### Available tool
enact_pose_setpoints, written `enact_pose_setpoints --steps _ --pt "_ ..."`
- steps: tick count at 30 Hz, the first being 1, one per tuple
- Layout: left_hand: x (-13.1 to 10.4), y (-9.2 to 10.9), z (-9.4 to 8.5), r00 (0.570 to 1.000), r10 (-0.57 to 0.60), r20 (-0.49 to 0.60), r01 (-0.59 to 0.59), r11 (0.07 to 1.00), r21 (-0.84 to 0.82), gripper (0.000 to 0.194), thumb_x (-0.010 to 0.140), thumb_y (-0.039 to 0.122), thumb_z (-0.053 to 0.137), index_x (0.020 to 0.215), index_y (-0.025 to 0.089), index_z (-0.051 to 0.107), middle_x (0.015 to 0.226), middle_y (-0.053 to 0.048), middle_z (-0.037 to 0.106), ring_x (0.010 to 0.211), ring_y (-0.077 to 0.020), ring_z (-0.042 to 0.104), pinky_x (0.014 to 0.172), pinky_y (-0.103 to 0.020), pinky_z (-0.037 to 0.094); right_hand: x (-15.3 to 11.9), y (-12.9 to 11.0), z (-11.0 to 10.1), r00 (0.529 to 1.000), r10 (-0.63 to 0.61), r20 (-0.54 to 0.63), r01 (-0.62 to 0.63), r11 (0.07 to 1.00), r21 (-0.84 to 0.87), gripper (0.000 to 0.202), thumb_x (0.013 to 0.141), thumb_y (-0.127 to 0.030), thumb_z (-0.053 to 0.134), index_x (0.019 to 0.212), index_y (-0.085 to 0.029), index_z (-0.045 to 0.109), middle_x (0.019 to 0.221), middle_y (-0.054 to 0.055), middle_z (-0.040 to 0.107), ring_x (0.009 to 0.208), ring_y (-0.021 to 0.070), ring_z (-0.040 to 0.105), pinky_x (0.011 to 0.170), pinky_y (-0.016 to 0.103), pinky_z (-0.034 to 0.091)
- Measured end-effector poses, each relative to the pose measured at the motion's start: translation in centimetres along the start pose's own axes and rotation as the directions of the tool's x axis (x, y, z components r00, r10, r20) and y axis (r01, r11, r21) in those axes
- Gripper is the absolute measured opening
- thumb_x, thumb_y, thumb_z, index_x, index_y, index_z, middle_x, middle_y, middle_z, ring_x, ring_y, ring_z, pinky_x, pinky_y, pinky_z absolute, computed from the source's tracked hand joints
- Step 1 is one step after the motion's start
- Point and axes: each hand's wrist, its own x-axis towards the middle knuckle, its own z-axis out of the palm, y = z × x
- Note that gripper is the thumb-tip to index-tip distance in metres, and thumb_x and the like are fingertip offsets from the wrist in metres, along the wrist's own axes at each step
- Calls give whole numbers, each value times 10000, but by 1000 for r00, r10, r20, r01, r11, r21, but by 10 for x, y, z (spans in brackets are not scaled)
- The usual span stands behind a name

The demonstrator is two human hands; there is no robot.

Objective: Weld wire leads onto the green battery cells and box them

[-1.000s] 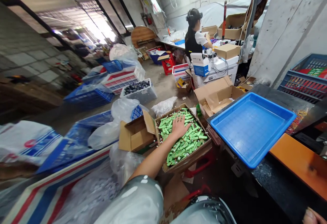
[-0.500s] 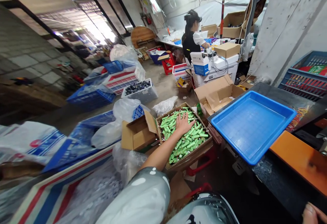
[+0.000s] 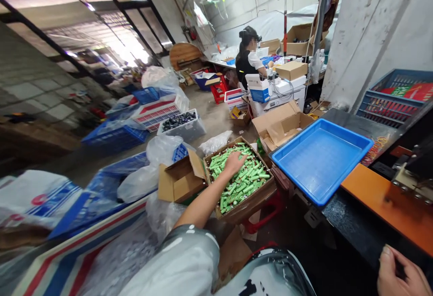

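Observation:
Small green cylinders with wire ends, which look like wrapped battery cells [image 3: 248,183], fill an open cardboard box [image 3: 245,206] in front of me. My left hand [image 3: 234,162] reaches into the pile near its far side. Its fingers curl down among the battery cells, and the fingertips are partly hidden. At the bottom right, my right hand [image 3: 402,273] is beside the dark bench, thumb and forefinger tips together. No object shows between them. An empty blue tray [image 3: 321,161] lies on the bench between the box and my right hand.
An orange plate [image 3: 382,206] and a metal machine part [image 3: 414,176] are on the right. An opened carton [image 3: 182,179] adjoins the box's left side. Crates and plastic bags crowd the left. A co-worker [image 3: 248,59] sits at a far table.
My left hand's spread fingers have curled into the battery cells. My right hand has come further into view at the bottom right. The view has shifted slightly right.

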Motion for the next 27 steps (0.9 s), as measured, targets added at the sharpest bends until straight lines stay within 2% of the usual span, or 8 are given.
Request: enact_pose_setpoints --steps 3,7,11,15,17,19,23,27 --pt "-7 -17 -2 991 -21 -132 22 1000 7 564 996 506 291 1312 143 587 1365 -142 570 1304 -271 479 1125 -426 326 4 -9 -2 995 -102 -22 100 992 -76 229 865 -366 629 831 -154 710 679 80 651 555 216 570 549 337 422" --pt "-16 -28 5 998 -47 -45 51 995 88 646 914 495 509 1409 82 490 1531 -203 356 1452 -361 247 1187 -521 177 5 -14 -3 991 -132 -29 127 985 -118 212 878 -325 631 841 -135 719 685 78 658 548 200 574 539 319 421" --pt "-12 -29 -6 976 -142 -168 96 962 -256 520 909 466 505 1261 98 610 1409 -191 520 1366 -321 414 1165 -480 272 4 -15 -2 992 -127 -10 125 985 -120 218 882 -317 625 856 -125 725 697 75 658 560 193 575 566 311 441" --pt "-1 -21 -37 857 -421 -297 2 579 -816 497 918 539 437 1052 110 648 1094 -153 693 1031 -234 656 957 -382 503 3 -14 -1 994 -111 -20 107 985 -133 218 874 -314 626 835 -123 725 709 76 665 592 198 588 593 307 453" --pt "-2 -7 -49 857 -454 -242 -75 355 -932 486 891 555 481 1026 113 631 992 -136 707 891 -203 690 841 -340 547 3 -14 0 994 -108 -13 105 984 -146 224 871 -317 623 834 -120 724 708 78 665 602 200 592 598 304 454" --pt "-11 15 -54 888 -393 -239 -135 275 -952 452 864 534 546 1009 115 632 920 -117 710 788 -182 691 763 -313 555 3 -14 0 994 -106 -1 105 984 -145 236 872 -326 618 840 -117 724 710 82 666 599 198 592 599 303 456" --pt "-51 59 -45 938 -157 -309 -198 487 -851 376 871 465 586 998 122 674 904 -102 719 812 -202 685 799 -355 557 3 -17 0 996 -93 -2 91 985 -144 240 875 -326 613 851 -118 730 737 84 679 596 189 595 599 296 460" --pt "-93 78 -28 957 127 -259 -266 737 -622 302 876 386 583 1039 164 708 1067 -94 720 1019 -236 661 969 -409 504 3 -17 1 997 -75 -2 74 987 -145 254 883 -343 604 846 -124 727 758 87 689 615 190 608 616 299 471"
